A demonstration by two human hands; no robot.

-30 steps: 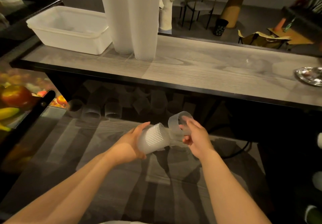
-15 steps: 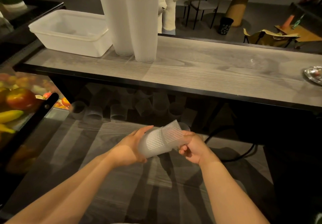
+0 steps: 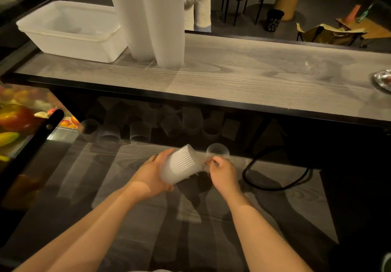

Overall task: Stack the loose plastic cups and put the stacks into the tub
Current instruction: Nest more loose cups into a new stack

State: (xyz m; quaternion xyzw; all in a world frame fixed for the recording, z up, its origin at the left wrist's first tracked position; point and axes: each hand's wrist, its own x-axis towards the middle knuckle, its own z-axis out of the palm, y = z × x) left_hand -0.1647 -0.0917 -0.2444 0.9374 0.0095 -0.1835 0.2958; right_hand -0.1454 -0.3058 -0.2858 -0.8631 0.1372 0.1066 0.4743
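Note:
My left hand (image 3: 151,173) grips a short stack of ribbed translucent cups (image 3: 179,168), held on its side above the lower table. My right hand (image 3: 223,171) is at the stack's right end, its fingers pinched on a clear cup (image 3: 218,151) whose round rim shows just above them. Several loose cups (image 3: 140,133) lie in a row at the back of the lower table, in the shadow under the shelf. The white tub (image 3: 53,40) stands on the upper shelf at the far left. Two tall cup stacks (image 3: 160,17) stand upright beside it.
A black cable (image 3: 275,183) loops on the lower table right of my hands. A lit case of fruit (image 3: 14,121) with a black bar borders the left side. A shiny metal dish (image 3: 384,79) sits at the shelf's right end. Chairs and plush figures stand behind the shelf.
The right hand brought its clear cup from apart up against the open end of the left hand's stack. Both hands stayed in about the same place.

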